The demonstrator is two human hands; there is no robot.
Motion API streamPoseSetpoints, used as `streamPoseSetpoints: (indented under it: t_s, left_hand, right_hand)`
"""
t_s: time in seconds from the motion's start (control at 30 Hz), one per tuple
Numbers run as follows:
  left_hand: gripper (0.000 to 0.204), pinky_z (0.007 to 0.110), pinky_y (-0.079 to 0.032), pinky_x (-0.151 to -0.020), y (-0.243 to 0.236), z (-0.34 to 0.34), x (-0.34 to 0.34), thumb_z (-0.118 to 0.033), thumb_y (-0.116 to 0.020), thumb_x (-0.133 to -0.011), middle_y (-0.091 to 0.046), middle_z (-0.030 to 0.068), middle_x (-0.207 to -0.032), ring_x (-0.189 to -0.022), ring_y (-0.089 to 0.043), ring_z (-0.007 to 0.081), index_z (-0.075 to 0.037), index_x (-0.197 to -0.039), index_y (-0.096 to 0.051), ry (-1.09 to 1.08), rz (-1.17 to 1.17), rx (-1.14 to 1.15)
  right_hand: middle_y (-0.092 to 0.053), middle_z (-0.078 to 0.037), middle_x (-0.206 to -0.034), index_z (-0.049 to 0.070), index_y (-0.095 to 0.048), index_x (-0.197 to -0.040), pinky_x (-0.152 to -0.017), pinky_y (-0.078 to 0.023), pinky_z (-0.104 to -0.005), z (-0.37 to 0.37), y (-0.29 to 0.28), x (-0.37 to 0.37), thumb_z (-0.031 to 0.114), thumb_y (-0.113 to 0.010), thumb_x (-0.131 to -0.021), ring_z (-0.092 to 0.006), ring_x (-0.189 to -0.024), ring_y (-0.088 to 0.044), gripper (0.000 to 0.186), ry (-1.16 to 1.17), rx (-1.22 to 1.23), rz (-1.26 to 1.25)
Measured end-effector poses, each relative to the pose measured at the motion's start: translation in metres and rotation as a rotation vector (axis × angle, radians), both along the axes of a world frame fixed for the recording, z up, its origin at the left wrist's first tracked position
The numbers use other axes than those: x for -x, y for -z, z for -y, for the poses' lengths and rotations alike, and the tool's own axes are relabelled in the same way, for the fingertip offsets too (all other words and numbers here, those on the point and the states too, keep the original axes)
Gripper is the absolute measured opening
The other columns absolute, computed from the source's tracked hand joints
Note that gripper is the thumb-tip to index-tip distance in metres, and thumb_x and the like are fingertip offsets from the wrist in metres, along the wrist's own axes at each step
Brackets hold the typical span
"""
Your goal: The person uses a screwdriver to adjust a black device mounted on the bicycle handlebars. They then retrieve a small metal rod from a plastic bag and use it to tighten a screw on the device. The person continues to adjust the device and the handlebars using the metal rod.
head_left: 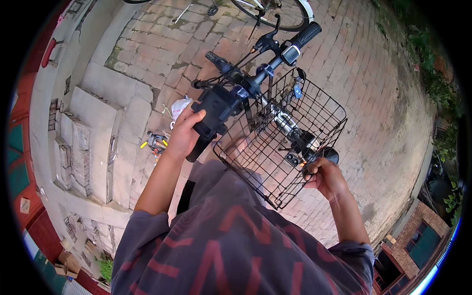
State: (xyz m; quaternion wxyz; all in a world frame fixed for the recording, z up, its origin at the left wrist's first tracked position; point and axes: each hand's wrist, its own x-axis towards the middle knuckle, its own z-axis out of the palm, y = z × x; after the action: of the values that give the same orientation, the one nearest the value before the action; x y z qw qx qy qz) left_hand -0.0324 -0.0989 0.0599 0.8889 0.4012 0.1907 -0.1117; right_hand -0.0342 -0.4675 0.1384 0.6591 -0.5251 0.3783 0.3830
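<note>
In front of me a bicycle's handlebar (276,62) runs diagonally, with a black grip at its far right end. My left hand (183,132) is closed on the edge of a black phone holder (216,109) mounted on the near left part of the bar, thumb on top. A black wire basket (275,182) hangs off the front of the bicycle. Beside the basket's front right side, my right hand (328,181) has its fingers pinched together; whatever they hold is hidden. Close to those fingertips is a round black part (330,155). Keys with a blue tag (298,90) show near the basket's far rim.
A tool pouch (157,142) with yellow-handled tools and a white plastic bag (181,107) lie on the brick paving at left. Concrete steps (96,118) rise beyond them. Another bicycle's wheel (275,12) stands at the far side. Plants (435,78) line the right edge.
</note>
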Motion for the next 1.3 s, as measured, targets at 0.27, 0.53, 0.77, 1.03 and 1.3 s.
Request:
streamPoseSetpoints:
  t_s: [0.27, 0.53, 0.77, 1.03, 1.3]
  left_hand:
    - [0.028, 0.033, -0.055, -0.068, 0.004, -0.007, -0.004, -0.012, -0.052, -0.093, -0.062, 0.0116, -0.108, -0.090, -0.066, 0.0196, -0.001, -0.119, -0.050, 0.071, 0.011, 0.067]
    - [0.031, 0.033, -0.048, -0.090, 0.000, -0.017, -0.001, -0.012, -0.053, -0.094, -0.059, 0.0095, -0.114, -0.104, -0.060, 0.0166, 0.001, -0.121, -0.049, 0.170, 0.078, 0.115]
    - [0.045, 0.037, -0.051, -0.090, 0.026, -0.025, 0.006, -0.013, -0.052, -0.095, -0.058, 0.0133, -0.120, -0.111, -0.060, 0.0230, 0.003, -0.135, -0.039, 0.236, 0.055, 0.131]
    - [0.034, 0.029, -0.048, -0.069, -0.002, -0.001, 0.017, -0.020, -0.063, -0.090, -0.061, 0.0079, -0.088, -0.077, -0.059, 0.0126, -0.005, -0.115, -0.046, 0.332, 0.125, -0.523]
    - [0.057, 0.046, -0.046, -0.091, 0.029, 0.083, 0.046, -0.011, -0.064, -0.081, -0.056, 0.0211, -0.118, -0.108, -0.054, 0.0394, -0.001, -0.132, -0.040, 0.443, 0.539, -1.261]
  right_hand:
    - [-0.052, -0.004, -0.073, 0.005, -0.049, -0.083, -0.053, -0.060, -0.0368, 0.000, 0.023, 0.010, 0.019, -0.044, -0.094, -0.0203, -0.063, -0.065, 0.018, 0.001, 0.030, 0.091]
    - [-0.049, -0.004, -0.071, 0.007, -0.046, -0.082, -0.052, -0.060, -0.0356, -0.001, 0.050, 0.020, 0.016, -0.045, -0.094, -0.0191, -0.060, -0.061, 0.015, 0.046, -0.048, 0.147]
    - [-0.049, 0.001, -0.064, 0.011, -0.048, -0.079, -0.050, -0.059, -0.0365, 0.016, -0.046, -0.036, 0.014, -0.045, -0.089, -0.0161, -0.055, -0.059, 0.012, -0.137, 0.082, -0.097]
    - [-0.046, 0.002, -0.061, 0.015, -0.046, -0.078, -0.051, -0.057, -0.0408, 0.074, -0.061, -0.032, 0.015, -0.049, -0.085, -0.0173, -0.053, -0.055, 0.008, -0.115, 0.009, -0.328]
    - [-0.051, -0.003, -0.065, 0.010, -0.048, -0.078, -0.051, -0.057, -0.0391, 0.088, -0.039, -0.026, 0.016, -0.046, -0.089, -0.0186, -0.056, -0.060, 0.013, -0.312, 0.520, -0.067]
